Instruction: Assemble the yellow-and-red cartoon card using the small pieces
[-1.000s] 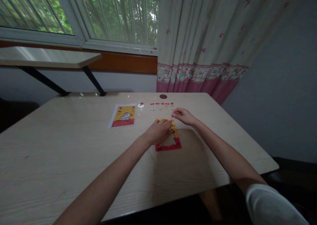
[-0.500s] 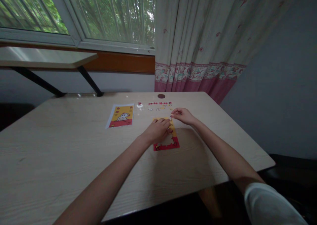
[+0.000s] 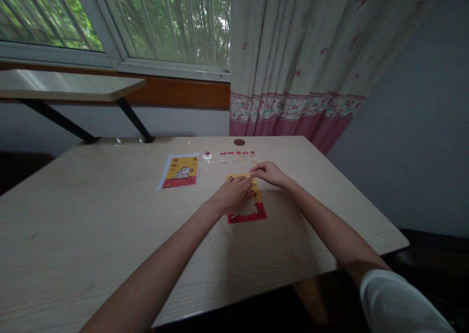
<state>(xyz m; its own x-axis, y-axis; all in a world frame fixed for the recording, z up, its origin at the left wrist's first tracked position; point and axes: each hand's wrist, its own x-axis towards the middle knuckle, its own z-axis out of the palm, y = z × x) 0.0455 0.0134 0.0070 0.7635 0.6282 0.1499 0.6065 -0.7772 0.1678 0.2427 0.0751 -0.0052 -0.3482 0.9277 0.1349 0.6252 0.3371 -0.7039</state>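
Observation:
A partly built jigsaw (image 3: 252, 211) with a yellow top and a red bottom strip lies on the wooden table (image 3: 110, 225). My left hand (image 3: 234, 194) rests on its left side, fingers curled down onto the pieces. My right hand (image 3: 267, 172) is at the puzzle's top right corner, fingers pinched together on a small piece I can barely make out. Loose pieces (image 3: 238, 156) lie in a row just beyond the puzzle.
A reference picture card (image 3: 180, 170) lies to the left of the puzzle. A dark round cable hole (image 3: 239, 142) sits near the table's far edge. A curtain (image 3: 293, 59) hangs behind, beside a window (image 3: 146, 25) and a wall shelf (image 3: 69, 86).
My right hand has moved slightly left and down toward the puzzle's top right corner. My left hand has stayed on the puzzle. The view shifted a little.

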